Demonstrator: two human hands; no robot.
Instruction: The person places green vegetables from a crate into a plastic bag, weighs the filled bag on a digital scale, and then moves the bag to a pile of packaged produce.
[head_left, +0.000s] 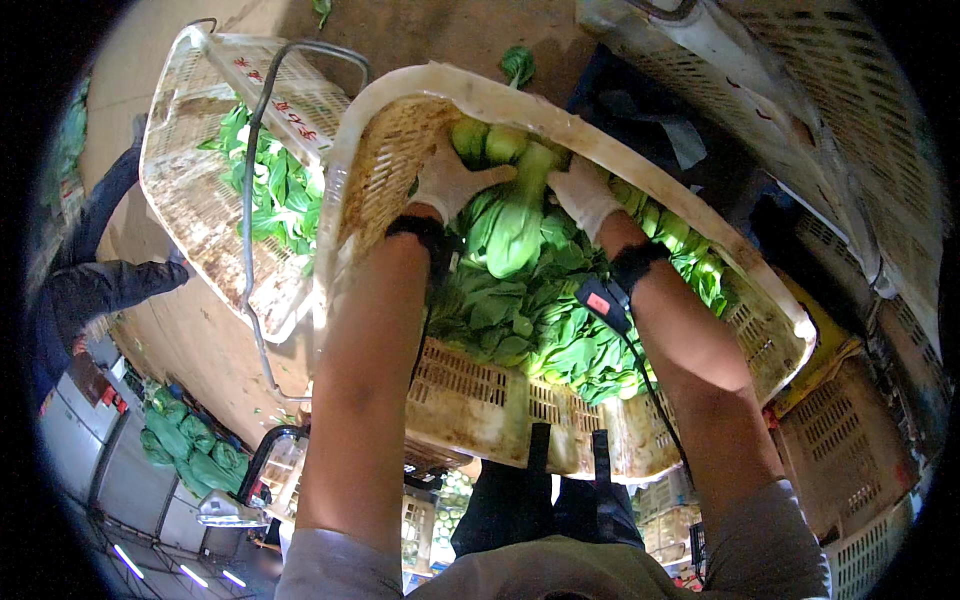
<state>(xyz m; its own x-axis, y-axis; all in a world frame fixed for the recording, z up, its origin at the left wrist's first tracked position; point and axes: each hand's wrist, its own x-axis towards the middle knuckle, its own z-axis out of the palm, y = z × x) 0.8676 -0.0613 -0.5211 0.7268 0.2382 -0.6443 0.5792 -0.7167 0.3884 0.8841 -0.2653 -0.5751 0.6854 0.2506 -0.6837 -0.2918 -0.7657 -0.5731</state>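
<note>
A large white slatted plastic crate, stained brown, lies before me with rows of bok choy inside. Both my hands wear white gloves and reach into its far part. My left hand is among the stalks near the crate's left wall, its thumb stretched to the right. My right hand is by the far wall. Between them is a blurred bok choy head, leaves towards me; whether either hand grips it is unclear. Pale stalk bases show beyond my left thumb. My fingers are partly hidden by the vegetables.
A second crate with a bent metal handle stands at left, holding loose greens. Another person's legs are beyond it. Green bundles lie at lower left. Stacked crates line the right side. A loose leaf is on the floor.
</note>
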